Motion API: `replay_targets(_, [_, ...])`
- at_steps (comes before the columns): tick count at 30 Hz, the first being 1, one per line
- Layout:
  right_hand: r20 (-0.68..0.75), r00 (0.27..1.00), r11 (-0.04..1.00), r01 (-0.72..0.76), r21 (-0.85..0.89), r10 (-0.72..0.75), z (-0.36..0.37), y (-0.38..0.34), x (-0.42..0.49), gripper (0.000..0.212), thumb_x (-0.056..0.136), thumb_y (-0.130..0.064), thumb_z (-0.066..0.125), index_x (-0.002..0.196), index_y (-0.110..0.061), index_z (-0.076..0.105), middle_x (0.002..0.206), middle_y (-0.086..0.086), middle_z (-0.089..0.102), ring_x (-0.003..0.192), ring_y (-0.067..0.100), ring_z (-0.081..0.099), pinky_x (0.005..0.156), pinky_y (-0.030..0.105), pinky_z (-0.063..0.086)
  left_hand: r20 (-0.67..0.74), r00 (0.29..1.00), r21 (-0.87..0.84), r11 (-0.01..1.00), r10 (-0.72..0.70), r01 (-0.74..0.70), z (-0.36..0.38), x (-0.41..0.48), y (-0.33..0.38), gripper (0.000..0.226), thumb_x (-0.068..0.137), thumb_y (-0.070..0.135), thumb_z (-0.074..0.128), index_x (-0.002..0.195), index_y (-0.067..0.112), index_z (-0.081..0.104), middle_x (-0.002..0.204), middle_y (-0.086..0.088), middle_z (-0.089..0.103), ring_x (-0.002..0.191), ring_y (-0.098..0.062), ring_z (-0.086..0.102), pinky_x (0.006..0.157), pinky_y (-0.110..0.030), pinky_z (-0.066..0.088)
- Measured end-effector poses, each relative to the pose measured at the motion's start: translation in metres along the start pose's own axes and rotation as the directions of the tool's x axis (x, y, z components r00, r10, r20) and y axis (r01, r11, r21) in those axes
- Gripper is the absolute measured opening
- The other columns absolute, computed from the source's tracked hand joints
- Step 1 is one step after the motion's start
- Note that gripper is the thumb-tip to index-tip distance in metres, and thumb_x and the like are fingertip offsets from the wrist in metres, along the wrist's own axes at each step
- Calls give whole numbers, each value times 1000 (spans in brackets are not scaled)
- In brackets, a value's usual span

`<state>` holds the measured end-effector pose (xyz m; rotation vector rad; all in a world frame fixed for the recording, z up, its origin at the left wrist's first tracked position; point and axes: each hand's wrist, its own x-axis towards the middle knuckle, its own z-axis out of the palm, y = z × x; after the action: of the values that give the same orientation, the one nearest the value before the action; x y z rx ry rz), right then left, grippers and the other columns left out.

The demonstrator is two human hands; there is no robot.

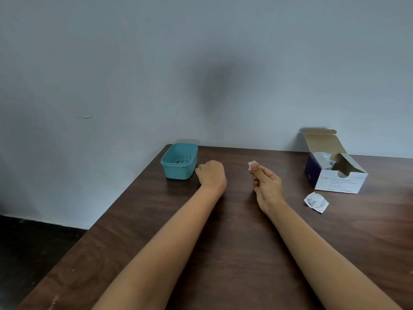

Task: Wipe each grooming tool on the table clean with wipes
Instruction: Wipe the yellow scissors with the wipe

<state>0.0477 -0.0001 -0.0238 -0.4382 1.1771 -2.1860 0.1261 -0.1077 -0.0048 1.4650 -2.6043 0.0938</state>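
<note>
A teal plastic tub (pixel 178 170) stands at the table's far left corner, with grooming tools (pixel 183 161) lying inside it, mostly hidden by its wall. My left hand (pixel 212 174) rests on the table just right of the tub, fingers curled into a fist; whether it holds anything is hidden. My right hand (pixel 266 183) is raised a little above the table and pinches a small white wipe (pixel 252 164) between thumb and fingertips.
An open box of alcohol swabs (pixel 335 173) sits at the back right against the wall. A torn, empty swab wrapper (pixel 316 202) lies in front of it. The dark wooden table (pixel 223 242) ends at its left edge, with dark floor beyond.
</note>
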Motion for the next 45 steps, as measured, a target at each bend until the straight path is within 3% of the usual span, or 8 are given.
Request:
replay_targets(11, [-37,999,998,-10,66,12,-6,-5,-10,4,84,-15,70,87,-12,71,71,-9,69,62,2,45,56,15,34,-160,977,-16,989,143,-148,2,-36,-1,21,94,-2,49,115,1,49,107,-14,65,101,-31,64,80,-37,50])
replay_targets(16, [-19,997,996,-69,64,71,-16,-10,-30,9,82,-17,71,89,-11,71,71,-7,66,63,4,41,54,13,35,-399,877,-6,955,269,-296,2,-62,-7,22,72,2,79,77,7,59,55,-5,60,44,-18,62,36,-24,45])
replay_targets(21, [19,998,998,-66,23,66,-32,-18,-57,23,68,-22,74,87,-9,71,73,-5,67,64,4,45,56,14,36,-453,880,-195,948,141,-253,3,-85,-8,15,83,3,70,91,7,59,72,-5,64,55,-20,65,45,-28,51])
replay_targets(23, [42,998,999,-52,5,51,-36,-20,-63,20,69,-20,72,86,-9,70,74,-7,69,66,3,49,60,16,36,-387,922,-494,847,-10,-198,4,-92,-3,12,95,8,54,106,7,57,92,-7,65,79,-23,66,68,-35,56])
replay_targets(26, [75,997,998,-31,-57,36,-46,-25,-75,17,69,-21,72,83,-11,71,80,-6,73,73,3,54,66,18,38,-225,958,-901,414,-179,-134,2,-112,11,14,94,9,55,106,7,63,94,-7,69,83,-18,68,75,-36,59])
replay_targets(30, [192,981,988,11,-155,19,-61,-30,-87,22,64,-26,75,77,-9,73,78,2,70,78,13,52,78,25,40,-60,982,-997,-43,-181,-69,-4,-137,29,12,91,5,61,102,3,66,91,-10,72,82,-17,72,71,-32,61])
replay_targets(39, [318,948,959,93,-269,-2,-67,-34,-97,18,74,-24,70,77,-6,71,72,8,58,64,11,42,63,23,36,-189,978,-979,-57,-87,-195,5,-155,33,14,95,8,54,104,8,66,91,-5,72,81,-12,69,71,-27,59])
replay_targets(45, [301,954,959,66,-275,20,-75,-42,-93,14,89,-13,60,78,-6,64,62,-4,57,61,8,38,59,20,32,-136,968,-988,-49,-211,-149,6,-139,30,20,102,14,41,99,17,60,85,-1,66,64,-1,62,73,-33,58])
